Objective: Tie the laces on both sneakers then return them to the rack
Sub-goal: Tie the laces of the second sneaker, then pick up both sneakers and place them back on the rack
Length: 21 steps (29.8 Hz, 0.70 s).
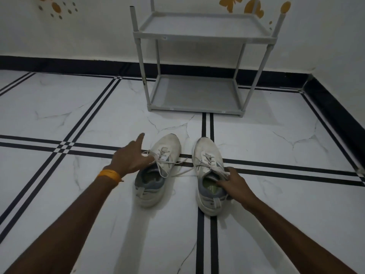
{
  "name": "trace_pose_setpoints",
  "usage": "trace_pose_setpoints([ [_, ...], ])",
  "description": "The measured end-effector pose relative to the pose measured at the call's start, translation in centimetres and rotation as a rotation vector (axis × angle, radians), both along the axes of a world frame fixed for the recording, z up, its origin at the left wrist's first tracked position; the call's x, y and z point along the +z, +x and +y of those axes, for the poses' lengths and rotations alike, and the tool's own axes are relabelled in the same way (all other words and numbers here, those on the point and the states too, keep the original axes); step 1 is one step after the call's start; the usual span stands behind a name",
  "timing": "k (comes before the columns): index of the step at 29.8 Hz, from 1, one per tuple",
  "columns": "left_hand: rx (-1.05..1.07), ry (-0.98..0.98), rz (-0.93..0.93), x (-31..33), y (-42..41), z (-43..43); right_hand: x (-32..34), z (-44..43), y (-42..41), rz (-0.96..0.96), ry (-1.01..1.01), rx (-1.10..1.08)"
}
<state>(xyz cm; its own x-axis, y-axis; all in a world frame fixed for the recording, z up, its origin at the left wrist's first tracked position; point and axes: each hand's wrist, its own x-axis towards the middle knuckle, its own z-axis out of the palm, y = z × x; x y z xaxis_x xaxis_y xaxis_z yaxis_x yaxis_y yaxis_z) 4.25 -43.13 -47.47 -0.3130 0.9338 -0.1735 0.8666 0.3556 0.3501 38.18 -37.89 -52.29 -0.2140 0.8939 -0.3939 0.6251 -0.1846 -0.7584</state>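
Two white sneakers with grey collars stand side by side on the floor, toes pointing away from me. The left sneaker has loose laces trailing toward the right one. My left hand rests at its left side by the laces, index finger stretched out, fingers apart. My right hand grips the collar and tongue edge of the right sneaker, whose laces also hang untied. The grey two-shelf rack stands beyond the shoes against the wall, both shelves bare.
White marble-look floor tiles with black double stripes spread all around. A black skirting runs along the white walls at the back and right. An orange band sits on my left wrist.
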Motion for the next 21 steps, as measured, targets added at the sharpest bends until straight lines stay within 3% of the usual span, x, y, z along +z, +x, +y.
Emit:
trace_pose_setpoints([
  [2, 0.003, -0.216, -0.086, -1.5, -1.0, -0.9, -0.4, 0.4, -0.7, 0.011, -0.037, -0.073],
  [4, 0.012, -0.253, -0.206, -3.2, -0.4, -1.1, -0.7, 0.9, -2.0, -0.006, 0.017, -0.077],
  [10, 0.050, -0.006, -0.448, -4.9, 3.6, -0.3, -1.2, 1.6, -5.2, -0.009, 0.168, -0.006],
  [17, 0.075, 0.158, -0.452, -6.9, 5.1, 1.7, -2.2, 3.3, -5.5, -0.026, 0.244, 0.021],
  [21, -0.011, 0.215, -0.474, -4.5, 6.5, 2.9, -0.8, 4.0, -4.5, -0.072, 0.249, -0.009],
])
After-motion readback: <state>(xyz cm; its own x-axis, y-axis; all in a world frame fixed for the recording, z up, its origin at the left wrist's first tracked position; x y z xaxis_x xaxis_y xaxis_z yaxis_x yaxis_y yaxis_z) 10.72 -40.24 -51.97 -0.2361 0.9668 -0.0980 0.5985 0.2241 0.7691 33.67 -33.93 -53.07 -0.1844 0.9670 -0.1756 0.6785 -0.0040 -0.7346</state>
